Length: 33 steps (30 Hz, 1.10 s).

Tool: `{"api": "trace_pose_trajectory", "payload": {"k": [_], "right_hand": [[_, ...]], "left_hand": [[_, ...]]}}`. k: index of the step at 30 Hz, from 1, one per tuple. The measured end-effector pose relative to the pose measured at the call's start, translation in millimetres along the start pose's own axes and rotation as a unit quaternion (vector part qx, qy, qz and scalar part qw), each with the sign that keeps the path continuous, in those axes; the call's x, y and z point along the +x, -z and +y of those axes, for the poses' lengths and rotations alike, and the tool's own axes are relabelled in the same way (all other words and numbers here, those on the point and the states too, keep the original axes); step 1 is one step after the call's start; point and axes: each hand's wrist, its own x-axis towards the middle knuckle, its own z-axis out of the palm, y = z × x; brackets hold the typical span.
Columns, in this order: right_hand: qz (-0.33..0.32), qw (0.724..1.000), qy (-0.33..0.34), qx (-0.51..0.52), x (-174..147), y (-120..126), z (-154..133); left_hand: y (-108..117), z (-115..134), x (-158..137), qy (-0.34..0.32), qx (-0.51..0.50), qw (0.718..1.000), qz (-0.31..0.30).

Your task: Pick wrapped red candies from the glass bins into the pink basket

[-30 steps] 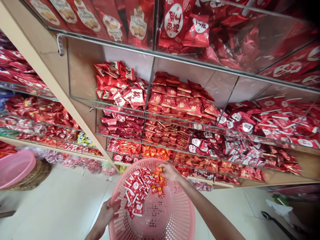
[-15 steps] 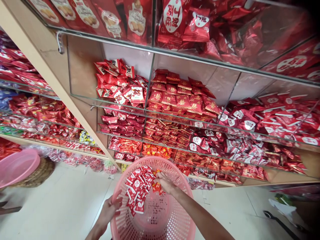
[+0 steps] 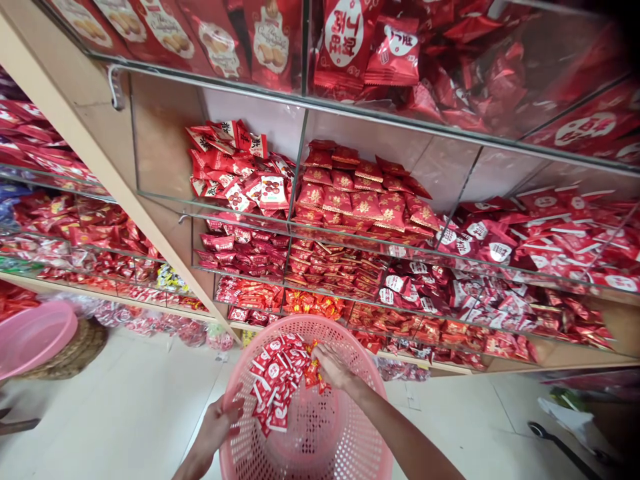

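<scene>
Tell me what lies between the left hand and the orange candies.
The pink basket's wall, then red-and-white packets; the head view shows this.

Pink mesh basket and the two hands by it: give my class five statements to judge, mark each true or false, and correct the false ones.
1. The left hand is at the rim of the pink mesh basket. True.
2. The pink mesh basket is filled to its brim. False: much of its bottom shows bare.
3. The right hand is over the shelf, outside the basket. False: it is inside, at the orange-wrapped sweets.
4. The red-and-white packets lie to the left of the orange-wrapped sweets in the picture. True.
5. A pink basin shows at the picture's right edge. False: the pink basin is at the left edge.
</scene>
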Motion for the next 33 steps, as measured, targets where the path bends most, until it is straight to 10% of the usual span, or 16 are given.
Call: {"api": "trace_pose_trajectory", "payload": {"k": [15,25,33], "right_hand": [[0.166,0.972,-0.132,-0.097,130,22,-48],[0.221,0.959,-0.155,0.083,119,28,-45],[0.202,0.859,-0.206,0.423,73,31,-51]], "left_hand": [[-1,-2,0,-0.019,-0.042,0.999,0.006],[0,-1,0,-0.018,-0.031,0.999,0.005],[3,-5,4,-0.019,-0.024,1.0,0.001]]}}
